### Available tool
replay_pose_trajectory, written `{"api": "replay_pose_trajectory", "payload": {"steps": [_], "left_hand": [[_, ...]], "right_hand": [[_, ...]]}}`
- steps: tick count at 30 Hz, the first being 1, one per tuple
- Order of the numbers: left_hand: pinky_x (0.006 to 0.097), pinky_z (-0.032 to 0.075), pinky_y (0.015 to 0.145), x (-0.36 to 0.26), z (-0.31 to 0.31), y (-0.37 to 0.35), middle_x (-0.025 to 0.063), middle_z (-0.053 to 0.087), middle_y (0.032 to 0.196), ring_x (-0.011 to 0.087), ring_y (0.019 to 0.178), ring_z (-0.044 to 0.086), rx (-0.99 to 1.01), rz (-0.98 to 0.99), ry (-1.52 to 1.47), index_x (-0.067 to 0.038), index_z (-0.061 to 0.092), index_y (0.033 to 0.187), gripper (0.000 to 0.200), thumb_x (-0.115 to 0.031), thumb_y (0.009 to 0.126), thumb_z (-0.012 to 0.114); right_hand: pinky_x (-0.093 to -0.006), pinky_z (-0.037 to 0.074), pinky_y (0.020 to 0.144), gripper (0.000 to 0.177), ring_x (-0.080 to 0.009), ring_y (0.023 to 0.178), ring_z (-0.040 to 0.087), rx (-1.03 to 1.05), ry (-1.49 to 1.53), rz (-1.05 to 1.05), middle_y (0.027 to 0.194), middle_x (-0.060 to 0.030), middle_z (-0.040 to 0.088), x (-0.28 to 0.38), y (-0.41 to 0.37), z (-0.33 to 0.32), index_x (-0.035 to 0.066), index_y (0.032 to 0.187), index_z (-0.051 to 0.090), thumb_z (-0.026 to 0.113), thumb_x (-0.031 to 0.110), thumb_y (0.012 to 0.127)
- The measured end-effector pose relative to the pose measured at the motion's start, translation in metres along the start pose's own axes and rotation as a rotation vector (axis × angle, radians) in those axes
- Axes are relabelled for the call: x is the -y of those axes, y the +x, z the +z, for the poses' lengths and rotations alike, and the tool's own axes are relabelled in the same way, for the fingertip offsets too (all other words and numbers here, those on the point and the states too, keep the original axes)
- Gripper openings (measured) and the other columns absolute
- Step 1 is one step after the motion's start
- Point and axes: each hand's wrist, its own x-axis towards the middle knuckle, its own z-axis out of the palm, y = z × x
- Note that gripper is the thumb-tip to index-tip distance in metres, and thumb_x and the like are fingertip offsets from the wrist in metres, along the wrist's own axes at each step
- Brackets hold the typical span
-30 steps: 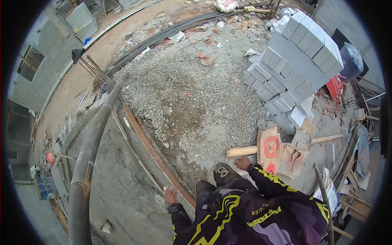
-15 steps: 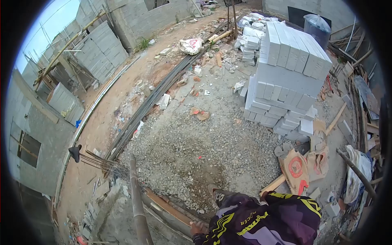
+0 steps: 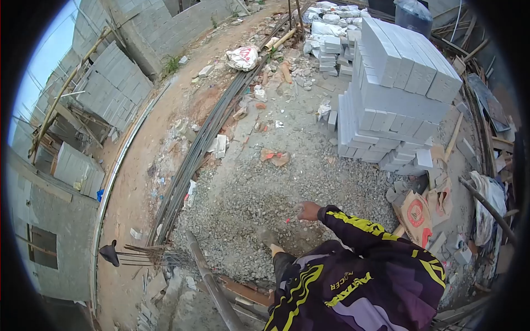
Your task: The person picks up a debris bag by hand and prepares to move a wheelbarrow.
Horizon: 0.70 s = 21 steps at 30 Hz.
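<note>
My right hand is stretched forward above the gravel ground, at the end of a dark sleeve with yellow marks. Its fingers look loosely bent and apart, with nothing visible in them. Below it, one foot stands on the gravel near a damp dark patch. My left hand is out of view, hidden below or behind the dark shirt. A wooden board and a round pole lie close to my left side.
A tall stack of pale blocks stands ahead on the right, with torn cardboard sacks near its base. Long steel bars run along the left. Rebar ends stick out at lower left. A white sack lies farther back.
My right arm has swung forward, out over the gravel. My left hand, earlier by the wooden board, has gone out of view. The camera view has shifted and turned slightly.
</note>
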Motion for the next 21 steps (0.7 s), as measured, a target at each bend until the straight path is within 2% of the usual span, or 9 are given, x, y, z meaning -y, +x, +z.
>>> {"api": "replay_pose_trajectory", "payload": {"steps": [3,5,7,9,10,11,13,18,21], "left_hand": [[0.0395,0.044,0.079,-0.057,-0.020,0.039,0.0153,0.056,0.110,0.0287,0.096,0.055,0.066,-0.021,0.000,-0.005,0.043,0.120,0.061,-0.053,0.082,0.042],[0.0396,0.044,0.079,-0.103,-0.036,0.074,0.0145,0.056,0.109,0.0282,0.095,0.055,0.097,-0.030,0.001,-0.005,0.045,0.118,0.060,-0.053,0.082,0.042],[0.0397,0.043,0.079,-0.160,-0.053,0.112,0.0138,0.057,0.108,0.0278,0.094,0.055,0.116,-0.037,-0.021,-0.005,0.047,0.116,0.060,-0.053,0.082,0.042],[0.0398,0.043,0.080,-0.228,-0.072,0.144,0.0130,0.057,0.107,0.0273,0.093,0.056,0.119,-0.041,-0.076,-0.005,0.049,0.114,0.059,-0.053,0.082,0.042],[0.0399,0.043,0.080,-0.263,-0.079,0.162,0.0126,0.058,0.107,0.0270,0.093,0.056,0.119,-0.040,-0.066,-0.005,0.049,0.113,0.059,-0.053,0.082,0.042],[0.0400,0.043,0.080,-0.302,-0.088,0.174,0.0122,0.058,0.106,0.0268,0.093,0.056,0.110,-0.032,-0.035,-0.004,0.050,0.112,0.058,-0.053,0.082,0.042],[0.0313,0.043,0.057,-0.383,-0.102,0.199,0.0095,0.059,0.106,0.0206,0.081,0.059,0.092,0.049,0.062,-0.007,0.043,0.120,0.058,-0.050,0.082,0.045],[0.0296,0.041,0.050,-0.540,-0.080,0.289,0.0129,0.059,0.100,0.0208,0.075,0.059,0.091,0.262,0.023,-0.004,0.046,0.117,0.058,-0.050,0.081,0.047],[0.0305,0.042,0.052,-0.621,-0.015,0.346,0.0137,0.058,0.104,0.0224,0.083,0.059,0.237,0.502,0.068,-0.002,0.044,0.117,0.062,-0.051,0.081,0.048]], "right_hand": [[-0.0363,0.042,0.084,0.051,-0.0308,0.096,0.056,0.028,-0.006,0.130,0.100,-0.0198,0.059,-0.023,0.042,0.018,0.007,0.104,0.060,0.068,0.036,0.063],[-0.0355,0.046,0.078,0.045,-0.0298,0.089,0.059,-0.057,-0.099,0.118,0.092,-0.0190,0.062,-0.086,0.082,0.050,0.006,0.098,0.062,0.068,0.035,0.063],[-0.0312,0.049,0.062,0.034,-0.0235,0.062,0.061,-0.080,0.055,0.533,0.066,-0.0129,0.061,-0.068,0.067,0.036,0.004,0.088,0.063,0.064,0.027,0.064],[-0.0308,0.051,0.060,0.027,-0.0174,0.066,0.064,0.051,-0.590,0.405,0.075,-0.0092,0.065,-0.238,0.105,0.110,0.004,0.085,0.065,0.055,0.026,0.074],[-0.0325,0.051,0.061,0.026,-0.0187,0.070,0.064,0.220,-0.409,0.573,0.078,-0.0064,0.066,-0.170,0.076,0.070,0.008,0.088,0.065,0.048,0.026,0.079],[-0.0324,0.050,0.064,0.025,-0.0193,0.071,0.064,0.272,-0.510,0.333,0.078,-0.0068,0.065,-0.151,0.057,0.057,0.007,0.088,0.065,0.047,0.023,0.079],[-0.0321,0.051,0.061,0.021,-0.0191,0.071,0.064,0.230,-0.563,0.416,0.080,-0.0050,0.065,-0.161,0.043,0.060,0.008,0.082,0.064,0.048,0.022,0.079],[-0.0364,0.047,0.074,0.034,-0.0265,0.082,0.062,0.307,-0.335,0.715,0.086,-0.0117,0.064,-0.200,0.053,0.107,0.007,0.087,0.065,0.043,0.032,0.081],[-0.0371,0.048,0.073,0.034,-0.0276,0.083,0.062,0.379,-0.408,0.580,0.088,-0.0123,0.064,-0.199,0.103,0.102,0.005,0.088,0.064,0.046,0.032,0.079]]}}
